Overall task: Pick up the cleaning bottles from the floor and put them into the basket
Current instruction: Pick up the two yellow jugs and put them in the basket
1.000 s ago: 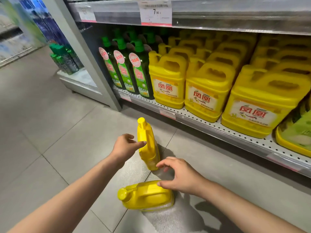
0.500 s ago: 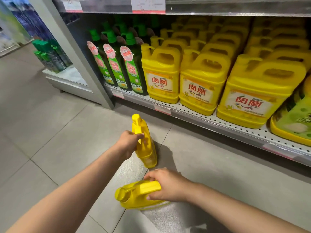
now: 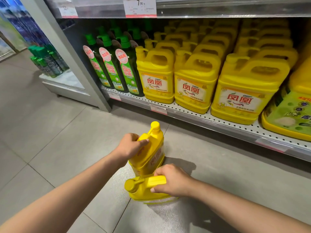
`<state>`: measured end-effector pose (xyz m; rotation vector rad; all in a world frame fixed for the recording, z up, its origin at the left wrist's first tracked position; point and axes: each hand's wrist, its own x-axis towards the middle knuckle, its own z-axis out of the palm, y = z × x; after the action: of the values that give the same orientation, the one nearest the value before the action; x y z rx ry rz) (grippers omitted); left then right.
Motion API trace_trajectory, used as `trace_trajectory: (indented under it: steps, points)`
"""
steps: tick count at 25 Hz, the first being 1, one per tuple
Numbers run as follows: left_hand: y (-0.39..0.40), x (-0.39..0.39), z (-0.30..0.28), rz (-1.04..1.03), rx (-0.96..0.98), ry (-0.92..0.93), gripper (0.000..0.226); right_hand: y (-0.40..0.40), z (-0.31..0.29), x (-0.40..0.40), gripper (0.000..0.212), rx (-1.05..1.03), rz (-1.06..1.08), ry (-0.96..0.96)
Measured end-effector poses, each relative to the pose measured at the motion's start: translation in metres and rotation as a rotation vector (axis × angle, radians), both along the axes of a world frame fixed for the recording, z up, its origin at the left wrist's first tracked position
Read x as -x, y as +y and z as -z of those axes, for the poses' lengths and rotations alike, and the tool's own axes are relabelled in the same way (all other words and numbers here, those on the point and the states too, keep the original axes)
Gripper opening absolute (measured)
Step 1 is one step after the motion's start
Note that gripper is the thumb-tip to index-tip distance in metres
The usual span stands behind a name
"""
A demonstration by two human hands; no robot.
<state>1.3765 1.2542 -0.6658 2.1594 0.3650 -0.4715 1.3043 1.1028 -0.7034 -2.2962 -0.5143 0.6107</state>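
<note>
Two yellow cleaning bottles sit on the grey tiled floor in front of me. The farther bottle (image 3: 151,153) is upright, tilted a little toward me, and my left hand (image 3: 130,146) is closed around its handle near the top. The nearer bottle (image 3: 143,190) lies on its side, cap pointing left. My right hand (image 3: 171,180) grips its handle from the right. No basket is in view.
A low perforated store shelf (image 3: 193,113) runs along the right, packed with yellow jugs (image 3: 193,83) and green pump bottles (image 3: 112,71). A grey upright post (image 3: 72,56) stands at its left end, with more green bottles (image 3: 47,63) beyond. Tiled floor (image 3: 50,132) spreads left.
Both hands went from reaching to gripping: the left closed on the upright bottle's handle and tilted it toward me, the right closed on the lying bottle's handle.
</note>
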Motion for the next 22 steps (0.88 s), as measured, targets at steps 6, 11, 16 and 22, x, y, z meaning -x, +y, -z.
trace_trajectory:
  steps: [6, 11, 16, 22]
  points:
    - [-0.002, 0.007, -0.021, -0.008, -0.017, -0.126, 0.024, -0.037, -0.015, 0.005, 0.033, -0.034, 0.133, -0.047]
    - [-0.012, 0.011, -0.048, -0.023, -0.045, -0.249, 0.017, -0.067, -0.045, 0.017, 0.026, 0.005, 0.221, -0.097]
    - [-0.026, 0.018, -0.074, -0.034, -0.091, -0.404, 0.015, -0.101, -0.079, 0.036, 0.022, 0.023, 0.337, -0.167]
    - [-0.062, 0.037, -0.106, 0.041, -0.103, -0.501, 0.014, -0.148, -0.122, 0.071, 0.024, -0.058, 0.506, -0.237]
